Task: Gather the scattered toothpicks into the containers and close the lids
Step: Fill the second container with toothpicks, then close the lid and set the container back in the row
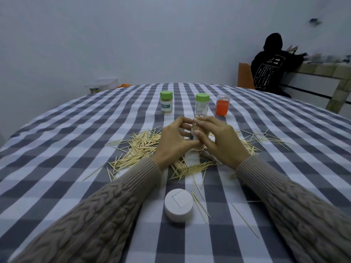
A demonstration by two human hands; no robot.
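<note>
A clear toothpick container (192, 132) stands upright in the middle of the checked table, its lid off. My left hand (171, 141) and my right hand (218, 141) both curl round it from either side, fingertips near its rim. Scattered toothpicks (140, 145) lie in a wide heap around and under my hands. A white round lid (179, 205) sits on the cloth close to me. Farther back stand two jars with green lids, the left jar (166, 102) and the right jar (202, 103), both closed.
A clear cup of orange-red contents (222, 105) stands right of the green-lidded jars. Loose toothpicks (245, 221) lie near the front right. A person in a black hoodie (271, 69) sits at another table at the back right. A plastic tub (106, 85) sits beyond the table's far left edge.
</note>
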